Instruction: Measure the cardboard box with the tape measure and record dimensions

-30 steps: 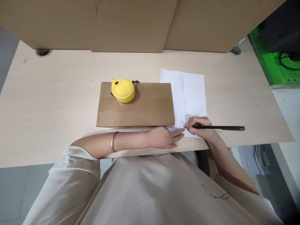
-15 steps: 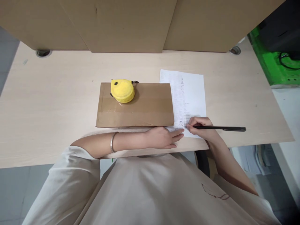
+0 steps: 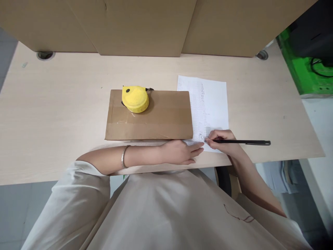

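A white printed sheet [image 3: 212,100] lies on the pale wooden desk [image 3: 59,111], partly tucked under a flat cardboard piece [image 3: 161,119]. My right hand [image 3: 222,140] pinches a black pen [image 3: 241,142], its tip touching the sheet's lower part. My left hand [image 3: 182,152] lies flat with fingers stretched out, pressing the sheet's bottom edge right beside the pen tip. A silver bracelet [image 3: 125,156] circles my left wrist.
A yellow round plush toy [image 3: 135,99] sits on the cardboard's far left part. Cardboard panels [image 3: 140,26] stand along the desk's back. Cable holes [image 3: 44,55] sit in the desk's far corners. A green object [image 3: 304,66] stands to the right, beyond the desk edge.
Almost nothing differs; the view shifted slightly and the pen tip moved a hair on the sheet. Both hands stay in place.
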